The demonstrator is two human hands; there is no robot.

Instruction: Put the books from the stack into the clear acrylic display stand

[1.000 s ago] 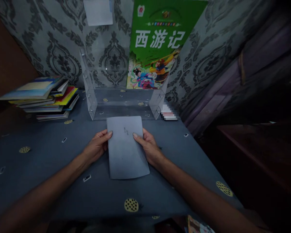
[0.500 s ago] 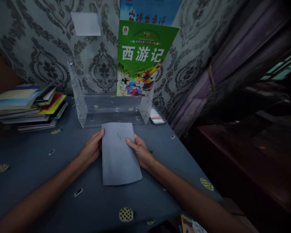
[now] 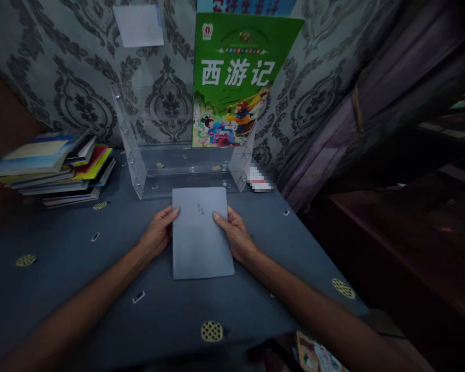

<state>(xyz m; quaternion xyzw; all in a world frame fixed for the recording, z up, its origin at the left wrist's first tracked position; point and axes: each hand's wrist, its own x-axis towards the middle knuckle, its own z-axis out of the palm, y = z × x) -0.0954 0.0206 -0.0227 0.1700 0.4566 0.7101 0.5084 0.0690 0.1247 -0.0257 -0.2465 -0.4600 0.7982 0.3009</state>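
Observation:
A thin pale grey-blue notebook (image 3: 202, 243) with small dark print near its top is held upright in front of me over the table. My left hand (image 3: 160, 230) grips its left edge, thumb on the cover and fingers behind. On the right edge, my right hand (image 3: 236, 232) does the same, its thumb lying further onto the cover. Just beyond the notebook stands a clear acrylic book rack (image 3: 137, 165). A green picture book (image 3: 232, 77) rests on the rack's right side, with a blue book (image 3: 248, 6) behind it, cut off by the frame's top.
A stack of books (image 3: 77, 165) lies on the left of the cloth-covered table (image 3: 112, 279). A white card or booklet (image 3: 139, 26) is at the rack's upper left. A blurred-out small item (image 3: 260, 178) sits right of the rack. Purple curtain (image 3: 321, 150) hangs at right; another book (image 3: 313, 354) lies below the front edge.
The notebook, slightly bent and tilted before, now looks flatter and straighter, with both hands still on its sides. The view has shifted a little, so the rack and books appear further up and right.

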